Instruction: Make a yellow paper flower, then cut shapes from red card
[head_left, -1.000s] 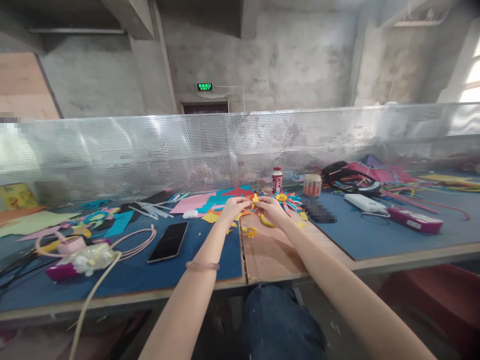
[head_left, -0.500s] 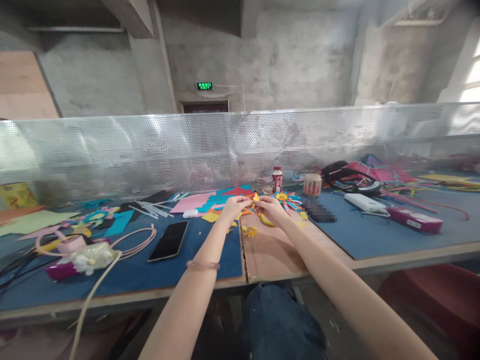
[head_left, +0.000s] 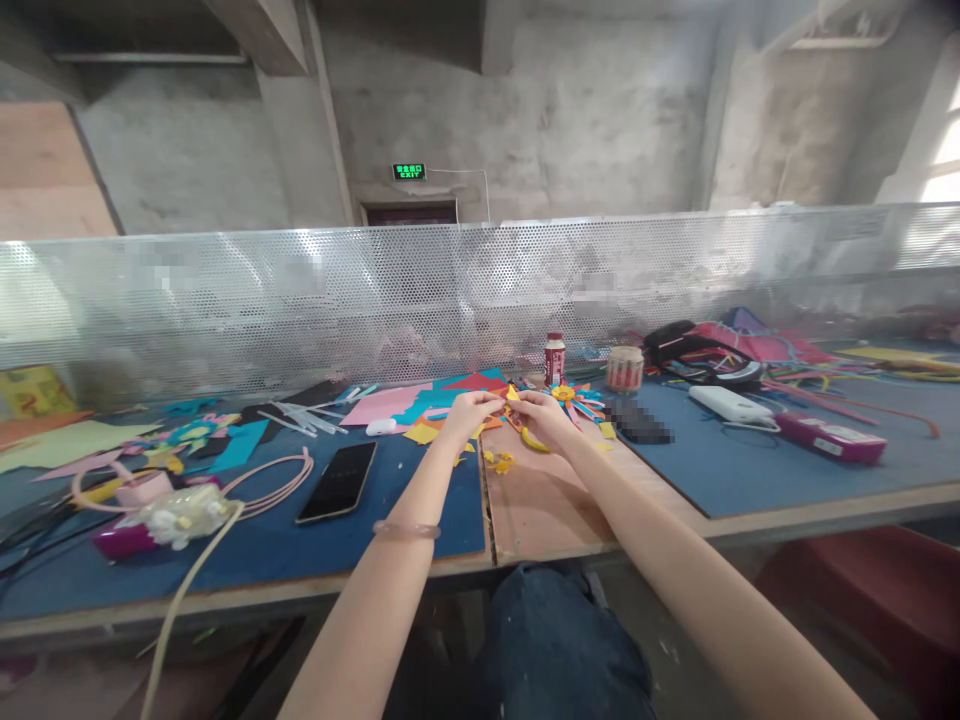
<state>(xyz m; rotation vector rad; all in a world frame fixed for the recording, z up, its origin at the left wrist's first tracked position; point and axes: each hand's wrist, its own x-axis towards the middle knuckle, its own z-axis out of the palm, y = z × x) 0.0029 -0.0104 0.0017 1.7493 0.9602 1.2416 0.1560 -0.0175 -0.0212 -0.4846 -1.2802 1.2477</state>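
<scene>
My left hand (head_left: 472,412) is holding its fingers curled just beside the yellow piece (head_left: 512,393) — whether gripping, I cannot tell. Above the bench (head_left: 540,515), the piece is pointing up or away, lying nearer my right hand (head_left: 544,415), which is pinching it.

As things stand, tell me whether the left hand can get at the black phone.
Probably yes: the black phone lies uncovered beside the left forearm, though the left hand is by a yellow piece.

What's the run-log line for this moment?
left hand: at small yellow piece, grip unclear | right hand: pinching that piece | nearer person: yellow scraps | beyond hands: red-capped bottle | left side: phone
</scene>
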